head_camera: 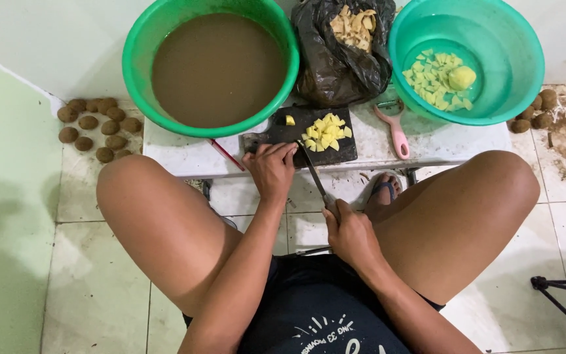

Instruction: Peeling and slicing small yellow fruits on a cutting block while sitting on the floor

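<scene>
My right hand [352,236] is closed tight around the handle of a knife [314,174], and the blade runs up and away from me so that its tip lies on the near edge of the dark cutting board [276,134]. My left hand [271,169] rests at that same near edge with the fingers curled down onto the board; whether they pinch anything under them I can't tell from here — the knuckles hide it. The knife tip sits just beside those fingers, to their right.

On the board lies a small heap of yellow potato cubes [325,131], just past the blade, and one stray cube [290,120] sits alone near the far left corner.

The board lies on a low white table [440,141] between my knees. Beside the board, to the right, is a pink peeler [397,134]. Behind it stand three things in a row: a green basin [137,59] full of muddy brown water on the left, a black plastic bag [335,65] with pale peelings in its mouth in the middle, and a teal basin [525,72] on the right holding clear water, more cut pieces and one peeled potato [462,77].

On the tiled floor, unpeeled brown potatoes [96,124] lie in a cluster to the left of the table — a few more [535,111] sit to the right.
</scene>
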